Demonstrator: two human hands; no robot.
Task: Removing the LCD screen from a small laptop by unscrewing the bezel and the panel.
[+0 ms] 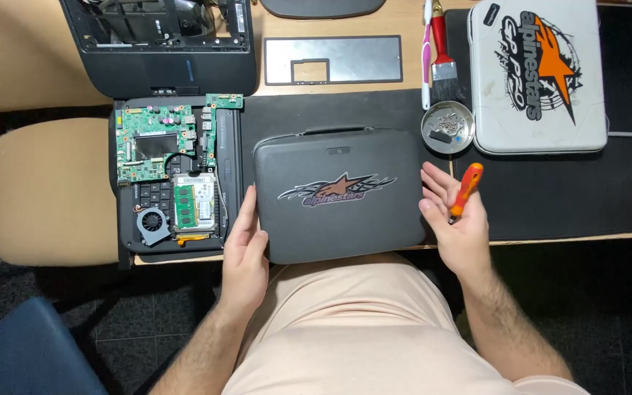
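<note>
At the near edge of the worktop (31,51) a dark grey case (339,194) lies flat on a black mat (550,197), its front edge just over the worktop's rim and close to the person's lap. The left hand (245,249) rests against the case's left side, fingers loosely extended along the edge and not curled around anything. The right hand (456,216) sits at the case's right side, palm partly up; its fingers are closed loosely on an orange screwdriver (466,192), which points up and away from the body, and the thumb lies near the case's edge.

Left of the case, an opened laptop base (177,175) shows a green circuit board (156,139), a small fan (153,222) and a memory module (194,205). To the left of that stands a tan chair (49,194).

Further back, just past the case's right corner, is a small round metal dish (448,126) with small parts in it. Beside it lies a white case (537,73) with an orange and black graphic. A red-handled brush (442,62) and a pink toothbrush (426,51) lie to its left. A grey flat panel (333,60) with a rectangular cut-out lies behind the dark case, and a black laptop shell (162,44) sits at the far left.
</note>
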